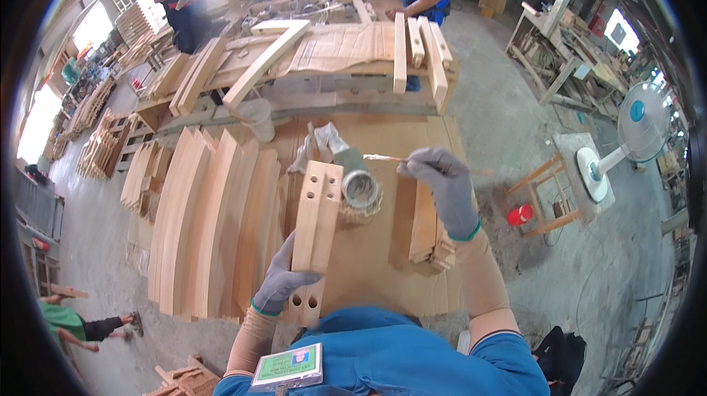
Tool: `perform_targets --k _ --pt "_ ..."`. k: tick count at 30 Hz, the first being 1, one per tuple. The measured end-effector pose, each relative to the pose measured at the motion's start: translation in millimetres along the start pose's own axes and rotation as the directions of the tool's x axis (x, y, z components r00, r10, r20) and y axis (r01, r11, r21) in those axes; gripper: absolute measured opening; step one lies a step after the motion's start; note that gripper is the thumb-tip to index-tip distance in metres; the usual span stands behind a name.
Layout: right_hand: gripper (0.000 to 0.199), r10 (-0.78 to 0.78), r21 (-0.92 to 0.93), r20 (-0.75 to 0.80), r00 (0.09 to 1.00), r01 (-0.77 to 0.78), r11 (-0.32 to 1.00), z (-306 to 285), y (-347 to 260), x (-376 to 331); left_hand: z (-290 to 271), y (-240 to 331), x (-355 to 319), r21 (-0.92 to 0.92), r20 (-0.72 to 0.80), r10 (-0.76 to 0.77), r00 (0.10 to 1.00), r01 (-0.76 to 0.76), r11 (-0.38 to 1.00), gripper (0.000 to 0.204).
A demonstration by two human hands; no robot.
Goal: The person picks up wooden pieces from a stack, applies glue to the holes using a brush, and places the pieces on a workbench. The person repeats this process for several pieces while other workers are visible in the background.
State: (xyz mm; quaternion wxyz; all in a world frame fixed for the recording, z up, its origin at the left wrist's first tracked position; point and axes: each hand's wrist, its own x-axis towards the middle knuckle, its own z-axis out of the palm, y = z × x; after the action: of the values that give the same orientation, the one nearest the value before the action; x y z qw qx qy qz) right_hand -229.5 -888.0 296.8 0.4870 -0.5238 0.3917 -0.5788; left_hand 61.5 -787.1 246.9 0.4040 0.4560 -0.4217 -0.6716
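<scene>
My left hand, in a grey glove, is closed around a pale wooden piece with drilled holes at both ends. A lengthwise line runs down the wood; I cannot tell whether it is one bar or two side by side. My right hand, also gloved, pinches a thin stick whose left end is coated in something whitish. Just below that end, beside the top of the wooden piece, an open round can has smears on its rim. A crumpled white cloth or bag lies behind it.
Long curved boards stand in a row to the left. Shorter wooden pieces are stacked at right on the cardboard-covered table. A plastic bucket is behind. Two people work around the far bench. A fan stands right.
</scene>
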Motion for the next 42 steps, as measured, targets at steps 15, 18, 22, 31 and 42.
perform_targets --k 15,18,22,31,42 --pt "0.108 -0.017 -0.751 0.25 0.968 0.205 0.628 59.6 26.7 81.0 45.1 102.0 186.1 -0.477 0.099 0.2 0.975 -0.13 0.869 0.045" --pt "0.101 0.071 -0.734 0.243 0.968 0.135 0.666 56.4 22.3 127.9 39.3 105.0 228.1 -0.529 0.18 0.272 0.945 -0.14 0.837 0.045" --pt "0.083 0.15 -0.792 0.194 0.969 0.064 0.607 59.3 25.2 183.5 21.2 98.6 275.2 -0.668 0.208 0.255 0.944 -0.054 0.742 0.043" --pt "0.047 0.064 -0.834 -0.022 0.998 -0.054 0.549 40.9 69.1 344.4 -37.5 93.7 308.1 -0.674 0.003 0.338 0.941 -0.248 0.696 0.045" --pt "0.056 0.058 -0.975 -0.064 0.996 -0.05 -0.216 43.0 131.2 438.2 -79.2 26.1 267.0 -0.646 -0.116 0.217 0.969 -0.24 0.725 0.049"
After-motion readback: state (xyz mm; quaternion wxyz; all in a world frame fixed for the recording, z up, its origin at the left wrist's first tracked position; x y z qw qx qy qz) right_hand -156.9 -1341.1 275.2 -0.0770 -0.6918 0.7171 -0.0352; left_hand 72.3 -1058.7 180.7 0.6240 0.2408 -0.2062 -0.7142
